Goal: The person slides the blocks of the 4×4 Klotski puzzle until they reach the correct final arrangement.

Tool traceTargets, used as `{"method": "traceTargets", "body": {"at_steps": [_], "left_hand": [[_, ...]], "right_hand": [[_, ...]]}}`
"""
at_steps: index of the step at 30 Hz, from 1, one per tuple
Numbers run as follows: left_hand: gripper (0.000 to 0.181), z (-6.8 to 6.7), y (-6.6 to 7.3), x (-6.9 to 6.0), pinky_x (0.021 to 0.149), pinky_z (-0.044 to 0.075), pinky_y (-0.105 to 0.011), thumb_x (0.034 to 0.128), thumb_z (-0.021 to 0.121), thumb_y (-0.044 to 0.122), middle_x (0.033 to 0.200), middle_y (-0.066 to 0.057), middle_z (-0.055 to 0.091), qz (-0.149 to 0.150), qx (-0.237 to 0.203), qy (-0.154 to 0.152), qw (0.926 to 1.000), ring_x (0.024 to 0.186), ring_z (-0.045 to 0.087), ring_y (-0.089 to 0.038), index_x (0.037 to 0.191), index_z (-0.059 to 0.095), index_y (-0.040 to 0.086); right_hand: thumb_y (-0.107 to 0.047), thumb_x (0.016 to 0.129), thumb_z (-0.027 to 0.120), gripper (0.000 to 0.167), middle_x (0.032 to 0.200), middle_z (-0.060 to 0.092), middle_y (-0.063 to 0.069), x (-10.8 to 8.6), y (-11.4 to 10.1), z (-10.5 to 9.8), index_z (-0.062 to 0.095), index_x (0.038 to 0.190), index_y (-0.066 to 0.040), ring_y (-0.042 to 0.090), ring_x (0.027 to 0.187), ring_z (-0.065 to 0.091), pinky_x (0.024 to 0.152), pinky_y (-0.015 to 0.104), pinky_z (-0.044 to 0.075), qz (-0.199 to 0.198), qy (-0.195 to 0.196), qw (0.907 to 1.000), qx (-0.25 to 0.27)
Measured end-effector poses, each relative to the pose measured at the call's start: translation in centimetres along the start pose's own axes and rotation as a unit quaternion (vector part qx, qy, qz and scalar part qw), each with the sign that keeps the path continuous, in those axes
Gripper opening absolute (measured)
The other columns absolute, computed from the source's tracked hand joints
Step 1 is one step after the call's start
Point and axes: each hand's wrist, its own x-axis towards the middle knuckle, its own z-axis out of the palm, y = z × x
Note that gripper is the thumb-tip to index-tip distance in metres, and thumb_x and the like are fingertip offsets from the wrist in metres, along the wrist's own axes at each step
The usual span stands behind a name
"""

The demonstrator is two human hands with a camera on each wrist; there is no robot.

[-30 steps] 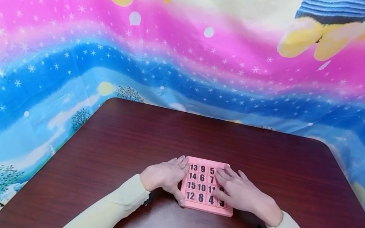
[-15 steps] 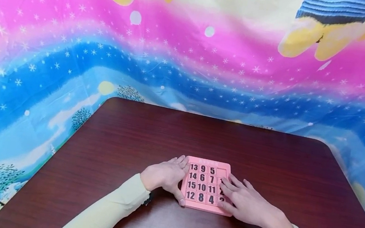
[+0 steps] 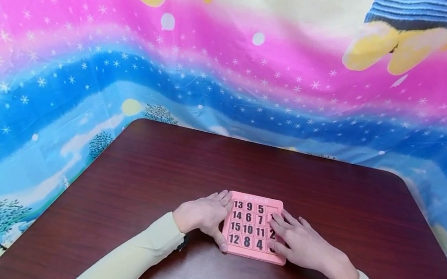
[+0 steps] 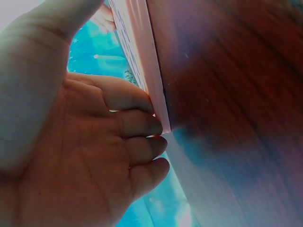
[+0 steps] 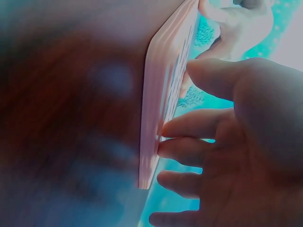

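Puzzle [image 3: 252, 230], pink and flat, lies on the reddish-brown surface [image 3: 186, 163] between the fingers of a person's two hands. Along its left side, the left hand [image 3: 203, 214] has its fingers extended, their tips against the frame near the far corner, with the thumb at the near corner; they touch that side without curling round it. Opposite, the right hand [image 3: 304, 246] reaches over the right-hand column, fingers loosely straight and spread, the index and middle tips at the numbered tiles [image 3: 247, 218], the thumb partly covering the nearest one. Between the two sets of fingers I can read 13, 9, 5, then 14, 6, 7, then 15, 10, 11, then 12, 8, 4. Just beyond the right fingertips is a recessed slot [image 3: 272, 209]. Well past all the fingers hangs a bright printed cloth [image 3: 235, 55].
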Motion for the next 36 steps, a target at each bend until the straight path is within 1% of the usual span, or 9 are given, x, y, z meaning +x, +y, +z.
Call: {"method": "traceTargets", "body": {"at_steps": [7,11,14,20,25,32,36], "left_hand": [[0.125,0.0,0.0,-0.1,0.127,0.017,-0.035,0.0648,0.074,0.074,0.165,-0.015,0.015,-0.001,-0.002,-0.003,1.0000,0.154,0.013,-0.025,0.155,0.024,0.004],[0.125,0.0,0.0,-0.1,0.127,0.016,-0.034,0.0650,0.073,0.075,0.165,-0.014,0.014,-0.002,0.000,-0.005,1.0000,0.154,0.013,-0.025,0.155,0.024,0.004],[0.124,-0.1,0.0,-0.1,0.127,0.016,-0.035,0.0651,0.074,0.074,0.165,-0.014,0.014,-0.003,-0.002,-0.005,1.0000,0.154,0.012,-0.025,0.156,0.024,0.005],[0.124,-0.1,0.0,-0.1,0.127,0.016,-0.035,0.0653,0.073,0.074,0.165,-0.013,0.014,-0.003,-0.004,-0.009,0.9999,0.154,0.012,-0.025,0.156,0.024,0.005],[0.124,-0.1,0.0,0.0,0.127,0.016,-0.035,0.0652,0.073,0.075,0.165,-0.013,0.014,-0.005,-0.003,-0.009,0.9999,0.154,0.012,-0.025,0.156,0.024,0.005],[0.125,-0.1,-0.1,0.0,0.127,0.015,-0.034,0.0649,0.074,0.074,0.165,-0.014,0.013,-0.005,-0.006,-0.008,0.9999,0.154,0.012,-0.025,0.156,0.023,0.005],[0.126,-0.1,0.0,0.0,0.127,0.016,-0.034,0.0648,0.074,0.074,0.165,-0.015,0.013,-0.003,-0.006,-0.007,1.0000,0.154,0.012,-0.025,0.156,0.022,0.004]], "right_hand": [[-0.045,0.095,0.059,0.063,0.151,0.046,0.017,1.0,0.9,0.2,0.051,0.142,-0.004,0.043,0.144,0.033,0.105,0.071,0.036,0.013,-0.007,0.9998,0.012],[-0.046,0.095,0.058,0.064,0.153,0.043,0.016,1.1,0.8,0.2,0.049,0.144,-0.006,0.042,0.146,0.031,0.107,0.071,0.034,0.018,-0.010,0.9997,0.012],[-0.046,0.095,0.058,0.063,0.153,0.044,0.016,0.4,0.5,0.1,0.050,0.143,-0.006,0.042,0.145,0.032,0.107,0.071,0.034,0.012,-0.005,0.9999,0.007],[-0.044,0.096,0.058,0.061,0.149,0.048,0.016,-1.7,-0.5,-0.1,0.052,0.141,-0.005,0.042,0.142,0.037,0.106,0.070,0.035,-0.015,0.005,0.9999,0.004],[-0.048,0.095,0.057,0.062,0.148,0.051,0.014,-3.0,-1.2,0.2,0.054,0.140,-0.005,0.042,0.141,0.040,0.105,0.070,0.037,-0.024,0.009,0.9997,0.003],[-0.049,0.095,0.058,0.063,0.148,0.051,0.013,-3.3,-1.6,0.2,0.053,0.141,-0.007,0.041,0.142,0.038,0.105,0.070,0.035,-0.017,-0.004,0.9997,0.014],[-0.048,0.095,0.058,0.062,0.147,0.052,0.013,-3.2,-1.5,0.5,0.053,0.141,-0.007,0.042,0.142,0.038,0.105,0.070,0.036,-0.016,0.004,0.9999,0.004]]}}
